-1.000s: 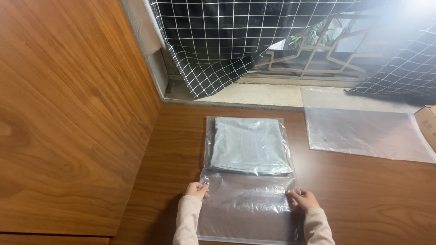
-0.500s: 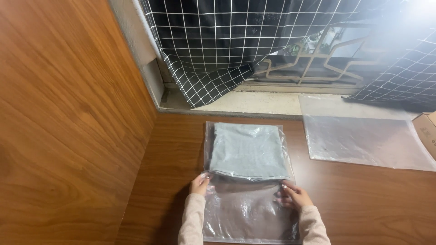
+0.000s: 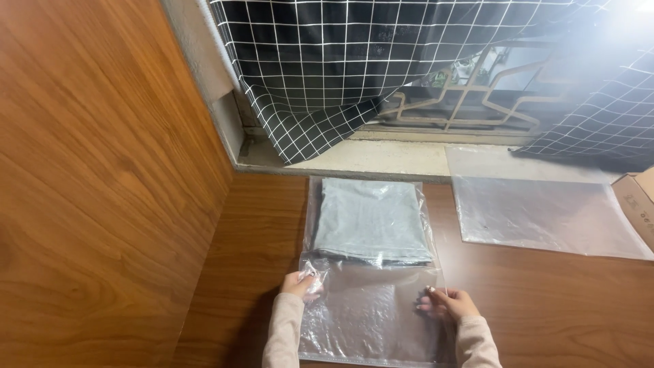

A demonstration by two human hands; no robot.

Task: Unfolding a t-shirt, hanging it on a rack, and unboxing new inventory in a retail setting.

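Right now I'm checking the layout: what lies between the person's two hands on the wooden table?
In the head view, the empty lower part of the clear plastic bag spans between the left hand and right hand.

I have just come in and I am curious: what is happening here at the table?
A person is handling a clear plastic bag on a brown wooden table. A folded pale grey-green cloth sits in the bag's far half. The left hand and right hand grip the bag's side edges just below the cloth. A stack of empty clear bags lies to the right.
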